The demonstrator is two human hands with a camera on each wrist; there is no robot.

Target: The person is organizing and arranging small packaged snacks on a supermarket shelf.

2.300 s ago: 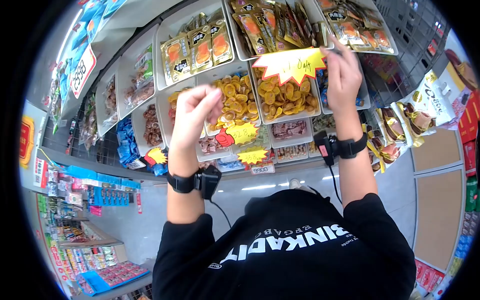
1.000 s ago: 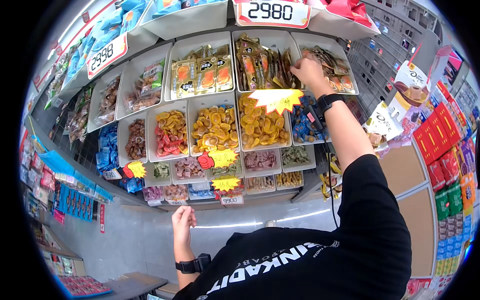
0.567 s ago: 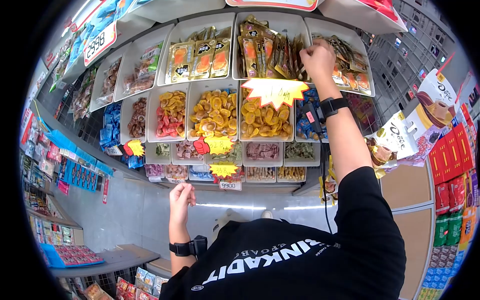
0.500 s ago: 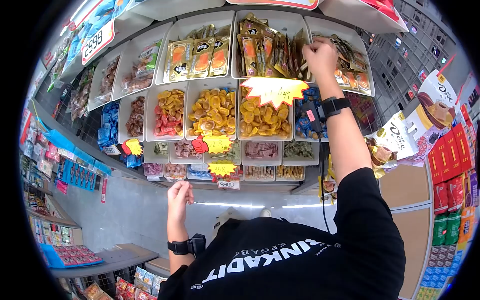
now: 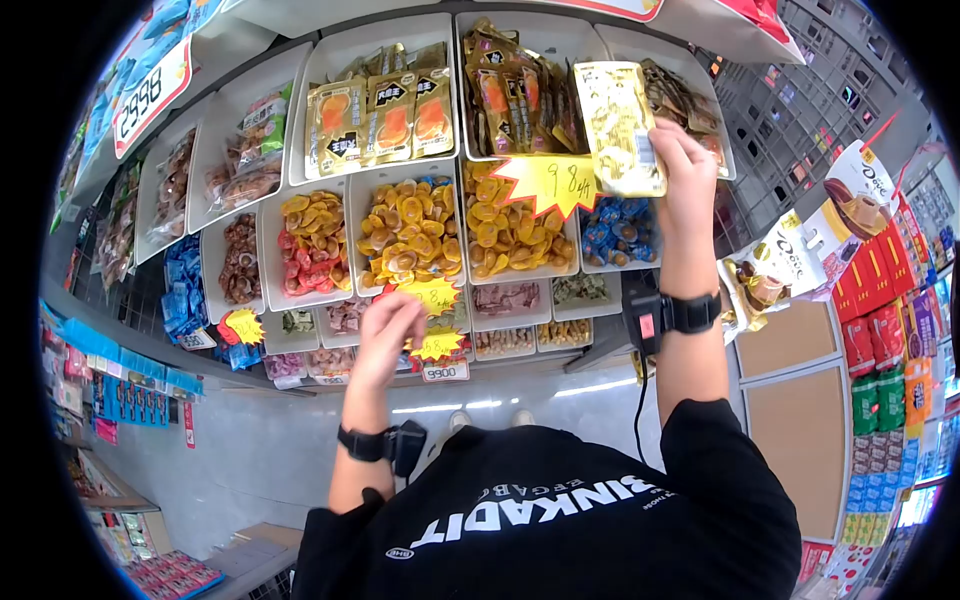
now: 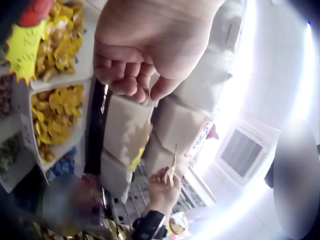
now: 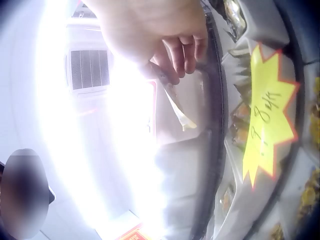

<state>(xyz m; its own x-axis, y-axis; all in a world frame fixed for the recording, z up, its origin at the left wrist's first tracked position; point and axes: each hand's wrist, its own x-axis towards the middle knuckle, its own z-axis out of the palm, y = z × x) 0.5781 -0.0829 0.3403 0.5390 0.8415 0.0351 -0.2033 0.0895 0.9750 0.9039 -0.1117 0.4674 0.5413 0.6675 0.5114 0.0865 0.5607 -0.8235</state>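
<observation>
My right hand (image 5: 688, 182) pinches a flat gold foil snack packet (image 5: 617, 120) by its right edge, above the upper bins. The packet's printed back, with a barcode, faces the head camera. In the right wrist view the packet (image 7: 172, 102) appears nearly edge-on, below the fingers. Just behind it in the head view is a bin (image 5: 585, 45) of similar gold packets (image 5: 510, 100). My left hand (image 5: 388, 343) hovers in front of the lower bins with nothing in it. Its fingers hang loosely curled in the left wrist view.
Yellow starburst price signs (image 5: 548, 184) stick out from the bin fronts. Bins of yellow-wrapped candies (image 5: 408, 232) and blue-wrapped candies (image 5: 618, 232) lie below. Dove bags (image 5: 775, 262) hang at the right, and more shelving lines both sides of the aisle.
My right hand has drawn the gold packet up out of the bin and moved down and right with it. My left hand has risen from beside the body toward the lower bins.
</observation>
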